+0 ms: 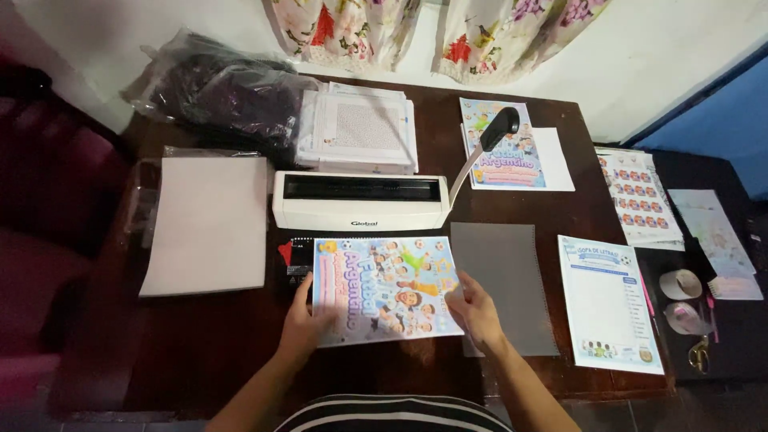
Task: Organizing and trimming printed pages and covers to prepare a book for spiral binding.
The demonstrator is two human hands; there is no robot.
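Both hands on a colourful booklet cover (pixel 386 290) near the front edge of the dark wooden surface (pixel 200 352).

Left hand (pixel 302 324) flat, fingers together, pressing the cover's left edge; right hand (pixel 474 310) gripping its right edge, thumb on top (fingers below hidden). Just behind the cover, a white binding machine (pixel 360 201) with a black-handled lever (pixel 498 130). Touching the cover's right side, a grey sheet (pixel 504 280). Toward the left edge, blank white paper (pixel 206 224); toward the right edge, a printed page (pixel 608 304). At the back edge, a paper stack (pixel 358 130).
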